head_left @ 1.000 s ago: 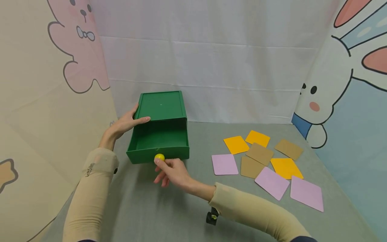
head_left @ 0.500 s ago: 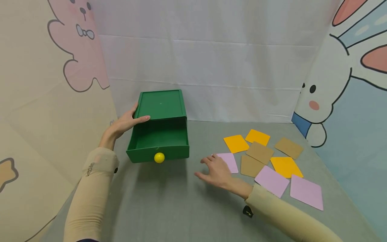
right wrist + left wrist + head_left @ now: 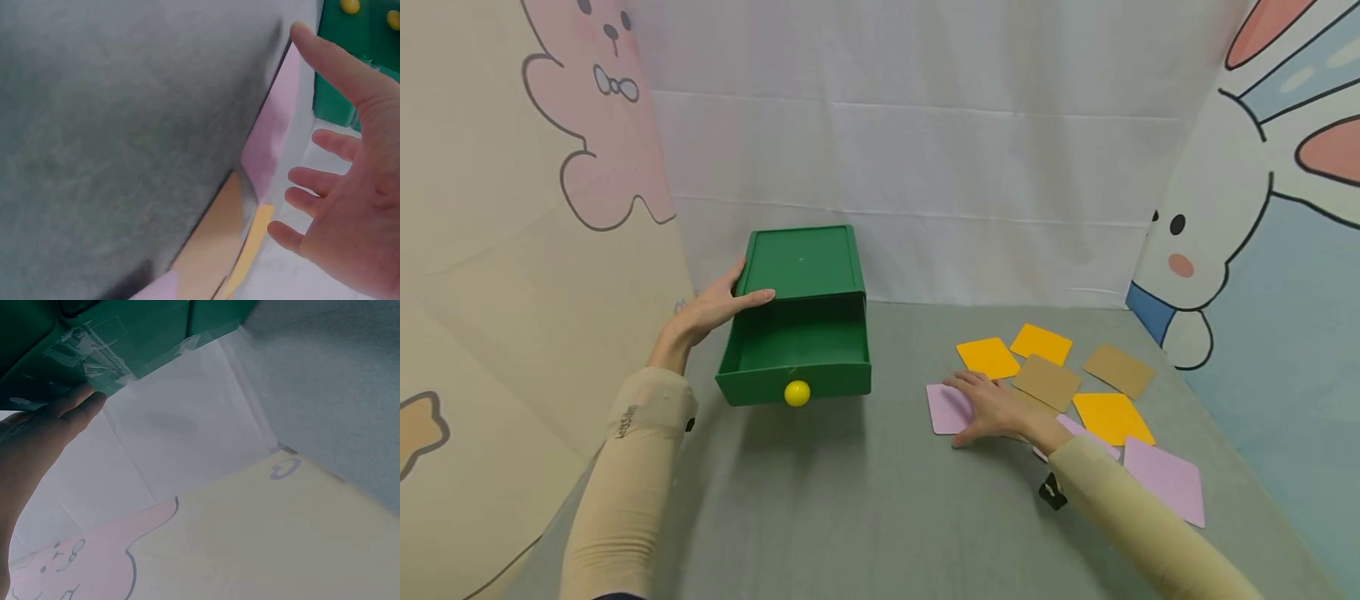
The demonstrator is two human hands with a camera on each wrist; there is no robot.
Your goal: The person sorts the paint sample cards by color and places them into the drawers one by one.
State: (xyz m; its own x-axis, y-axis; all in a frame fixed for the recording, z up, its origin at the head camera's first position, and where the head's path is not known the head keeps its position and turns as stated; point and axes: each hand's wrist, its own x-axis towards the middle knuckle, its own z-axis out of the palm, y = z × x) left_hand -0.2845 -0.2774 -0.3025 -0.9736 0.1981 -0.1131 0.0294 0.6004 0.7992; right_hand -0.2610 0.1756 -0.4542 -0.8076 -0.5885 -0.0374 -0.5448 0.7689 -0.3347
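Observation:
A green drawer box (image 3: 801, 262) stands at the back left, its drawer (image 3: 793, 379) pulled out with nothing inside. On the drawer's front is a yellow round knob (image 3: 797, 393). My left hand (image 3: 703, 312) holds the box at its left side, thumb over the top front edge and fingers along the side wall, where the left wrist view shows clear tape. My right hand (image 3: 996, 408) hovers over a pink card (image 3: 946, 410) with fingers spread and nothing between them; the right wrist view shows the thumb near that card's edge.
Right of my right hand lie more flat cards: orange (image 3: 987, 358), brown (image 3: 1047, 382) and pink (image 3: 1165, 479), some overlapping. They rest on a grey tabletop (image 3: 850, 517). A white cloth (image 3: 925, 167) hangs behind, with printed cloths on both sides.
My right hand has let go of the yellow knob and moved right to the leftmost pink card. The left hand stays on the box, and the drawer has not moved.

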